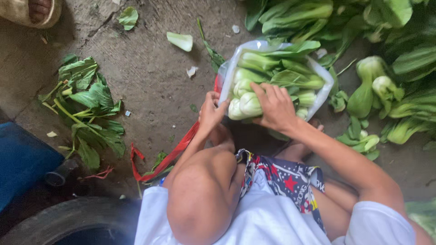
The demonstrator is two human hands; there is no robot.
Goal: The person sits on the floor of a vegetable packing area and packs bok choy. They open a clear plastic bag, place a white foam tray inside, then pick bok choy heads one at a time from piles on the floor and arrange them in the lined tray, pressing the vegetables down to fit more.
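The left grip (211,110) is closed on the near edge of a clear plastic bag (323,86), fingers curled over the rim and pinching it up, while the right grip (274,106) lies spread and flat on top of the bok choy (268,75) packed inside, its fingers resting on the pale stalk ends without closing around any one of them. The bag sits on the concrete floor (150,77) just in front of the person's knees, its mouth open toward the camera, filled with heads laid side by side, white bases toward the hands and green leaves pointing away. Behind and to the right of the bag lies a loose heap of more bok choy (386,86), some heads touching the bag's far side. A red strap (172,154) runs along the floor from under the left wrist toward the lower left. Well apart to the left is a small pile of trimmed leaves (88,109), with a few scraps of leaf scattered near the top. A dark tyre (68,220) curves along the bottom left edge, beside a blue object (22,159).
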